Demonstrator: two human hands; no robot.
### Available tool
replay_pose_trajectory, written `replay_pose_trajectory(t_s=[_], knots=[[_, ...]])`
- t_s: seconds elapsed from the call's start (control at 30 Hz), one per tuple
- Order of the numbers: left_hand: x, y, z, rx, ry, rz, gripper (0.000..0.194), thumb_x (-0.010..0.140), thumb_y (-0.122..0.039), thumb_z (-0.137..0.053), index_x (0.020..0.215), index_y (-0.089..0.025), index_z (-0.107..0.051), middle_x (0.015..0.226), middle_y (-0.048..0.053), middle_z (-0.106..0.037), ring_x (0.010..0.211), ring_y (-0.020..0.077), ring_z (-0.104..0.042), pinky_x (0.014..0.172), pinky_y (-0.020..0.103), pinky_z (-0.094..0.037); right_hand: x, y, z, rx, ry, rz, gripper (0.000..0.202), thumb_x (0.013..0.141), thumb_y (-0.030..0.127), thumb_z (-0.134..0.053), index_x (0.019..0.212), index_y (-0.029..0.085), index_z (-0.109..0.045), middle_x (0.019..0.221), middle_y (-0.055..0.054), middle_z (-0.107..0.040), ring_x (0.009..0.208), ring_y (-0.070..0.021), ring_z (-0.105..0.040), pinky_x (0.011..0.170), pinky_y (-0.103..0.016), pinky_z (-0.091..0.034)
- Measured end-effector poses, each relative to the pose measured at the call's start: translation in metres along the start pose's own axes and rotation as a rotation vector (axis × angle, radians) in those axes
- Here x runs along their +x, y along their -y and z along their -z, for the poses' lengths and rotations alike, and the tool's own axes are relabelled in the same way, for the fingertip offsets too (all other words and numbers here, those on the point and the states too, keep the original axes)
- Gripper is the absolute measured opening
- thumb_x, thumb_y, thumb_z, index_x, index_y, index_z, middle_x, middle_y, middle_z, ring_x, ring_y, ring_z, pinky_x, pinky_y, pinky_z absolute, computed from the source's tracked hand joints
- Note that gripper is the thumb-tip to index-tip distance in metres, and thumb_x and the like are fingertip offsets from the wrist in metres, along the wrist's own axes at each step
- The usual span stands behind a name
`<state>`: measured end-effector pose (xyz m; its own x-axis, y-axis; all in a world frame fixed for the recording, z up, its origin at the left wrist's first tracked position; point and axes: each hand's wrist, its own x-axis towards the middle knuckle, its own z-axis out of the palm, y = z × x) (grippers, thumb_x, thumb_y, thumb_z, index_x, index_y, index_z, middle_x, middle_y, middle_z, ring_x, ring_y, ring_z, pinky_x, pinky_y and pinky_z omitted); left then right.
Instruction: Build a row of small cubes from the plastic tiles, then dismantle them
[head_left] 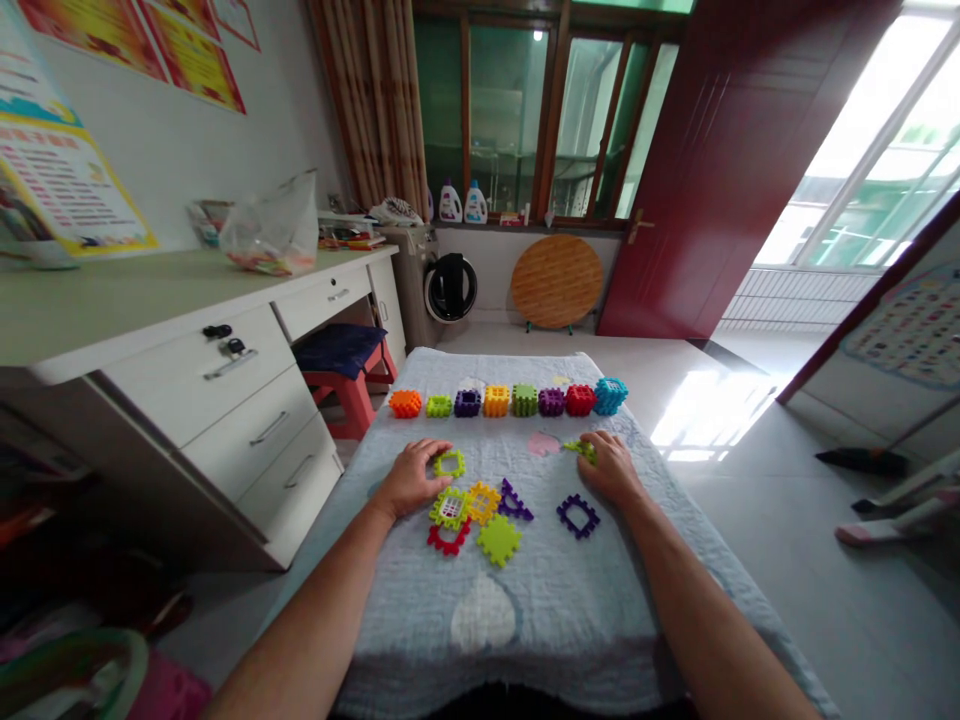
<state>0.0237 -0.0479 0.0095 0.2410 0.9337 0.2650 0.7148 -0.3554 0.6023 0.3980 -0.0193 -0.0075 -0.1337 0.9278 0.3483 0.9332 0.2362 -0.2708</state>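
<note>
My left hand (411, 480) has its thumb and fingers around the edge of a lime-green square frame piece (460, 471), low over the cloth. With curled fingers, my right hand (613, 468) grips a green toothed building piece (577, 447), mostly hidden beneath them. Between the hands lie loose flat pieces: a lime-green window piece (450, 509), a yellow window piece (484, 502), a red frame (448, 541), a solid green square (499, 540) and a purple triangle (514, 500). Nearer my right wrist is a dark purple square frame (578, 516).
A row of assembled toy blocks, including an orange block (406, 404) and a blue block (610, 396), runs across the far part of the cloth-covered table (570, 620). A white desk (225, 400) and a red stool (352, 385) stand to the left.
</note>
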Motion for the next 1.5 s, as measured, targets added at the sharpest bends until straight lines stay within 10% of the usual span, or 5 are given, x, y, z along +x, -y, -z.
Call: replay_pose_trajectory(t_s=[0.5,0.7,0.87,1.17,1.5], knots=[[0.0,-0.011,0.008,0.077,-0.166,-0.028,0.041,0.07,-0.028,-0.064,0.11,-0.019,-0.064,0.121,0.01,-0.058,0.116,0.0277,-0.051,0.106,0.046,-0.035,0.002,-0.004,-0.006,0.105,-0.084,0.035,0.029,0.078,0.029,-0.053,0.101,0.018,-0.067,0.1,-0.008,-0.07,0.096,-0.0247,-0.057,0.089,-0.037,-0.041],[-0.022,-0.045,0.029,0.064,0.239,-0.159,0.039,0.064,-0.033,-0.073,0.103,-0.027,-0.068,0.112,0.003,-0.065,0.109,0.0267,-0.055,0.098,0.04,-0.042,0.002,-0.003,-0.006,0.102,-0.05,0.018,0.029,0.077,0.028,-0.053,0.101,0.019,-0.067,0.101,-0.008,-0.068,0.097,-0.0243,-0.057,0.089,-0.036,-0.04],[-0.035,-0.048,0.021,0.03,0.276,-0.141,0.025,0.072,-0.03,-0.065,0.097,-0.028,-0.07,0.108,0.003,-0.069,0.104,0.0243,-0.061,0.096,0.036,-0.044,0.001,-0.001,-0.006,0.092,-0.047,0.02,0.029,0.076,0.027,-0.053,0.1,0.019,-0.068,0.1,-0.008,-0.067,0.095,-0.0241,-0.056,0.087,-0.036,-0.04],[0.004,-0.027,0.028,0.052,0.088,0.005,0.033,0.09,-0.035,-0.038,0.103,-0.024,-0.066,0.092,0.004,-0.071,0.083,0.0208,-0.065,0.076,0.031,-0.048,0.0,-0.001,-0.005,0.095,-0.042,0.036,0.03,0.076,0.025,-0.052,0.1,0.017,-0.067,0.099,-0.009,-0.065,0.093,-0.0233,-0.056,0.086,-0.035,-0.041],[0.02,0.014,0.0,0.124,-0.175,-0.028,0.033,0.084,-0.033,-0.052,0.111,-0.019,-0.064,0.12,0.01,-0.058,0.115,0.0255,-0.051,0.105,0.044,-0.037,-0.001,-0.003,-0.005,0.112,-0.044,0.04,0.026,0.076,0.024,-0.051,0.097,0.019,-0.067,0.099,-0.007,-0.065,0.092,-0.0229,-0.056,0.086,-0.034,-0.04]])
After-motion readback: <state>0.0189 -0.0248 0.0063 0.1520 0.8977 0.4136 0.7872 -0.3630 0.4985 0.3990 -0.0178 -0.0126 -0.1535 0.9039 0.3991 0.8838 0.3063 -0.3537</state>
